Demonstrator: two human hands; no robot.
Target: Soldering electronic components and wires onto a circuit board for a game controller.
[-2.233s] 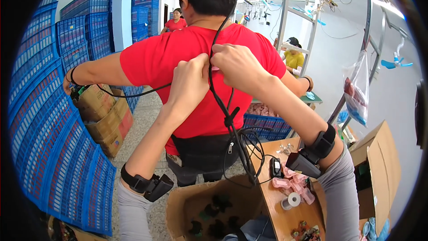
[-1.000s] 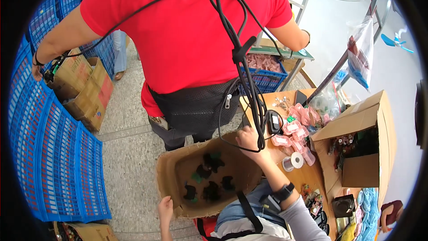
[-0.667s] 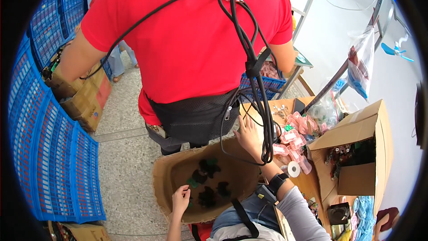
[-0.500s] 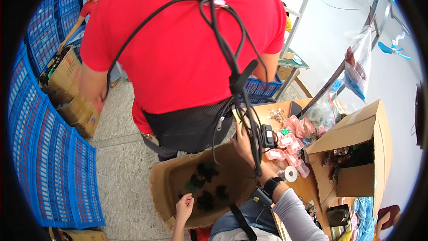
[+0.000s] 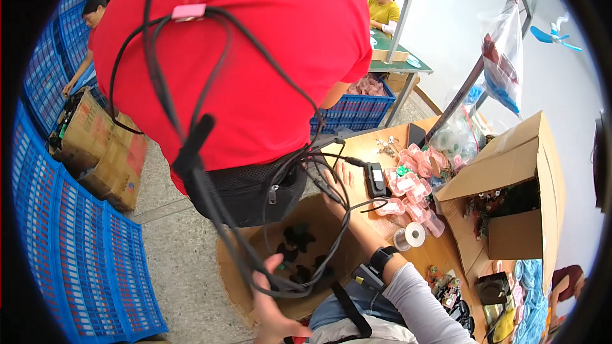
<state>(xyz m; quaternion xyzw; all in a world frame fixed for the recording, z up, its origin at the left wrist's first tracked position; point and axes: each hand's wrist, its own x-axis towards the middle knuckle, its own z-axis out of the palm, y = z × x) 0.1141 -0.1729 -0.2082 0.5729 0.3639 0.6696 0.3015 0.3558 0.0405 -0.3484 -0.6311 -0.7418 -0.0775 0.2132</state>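
Observation:
My left hand (image 5: 273,312) is open, fingers and thumb spread, at the near left side of a brown cardboard box (image 5: 233,280). Black cables (image 5: 287,290) loop just beside its fingertips. Several dark pieces (image 5: 296,239) lie inside that box. My right hand (image 5: 339,181) stretches out at the left edge of the wooden table (image 5: 363,143), with cables crossing in front of it; its fingers look extended. Close to its right lies a small black device (image 5: 376,180) with a cable. The cables hang from the back of a person in a red shirt (image 5: 248,76), held there by a pink clip (image 5: 189,11).
Pink plastic cases (image 5: 408,185), a spool (image 5: 409,236) and an open carton (image 5: 503,197) crowd the table. Blue crates (image 5: 83,236) are stacked along the left. Other cartons (image 5: 105,146) stand beside a second person. Someone in yellow (image 5: 384,11) sits at a green bench.
The person in red has shifted left, and the cables now swing over the box. My left hand has moved nearer and opened from a closed pose. My right hand stays near the table edge.

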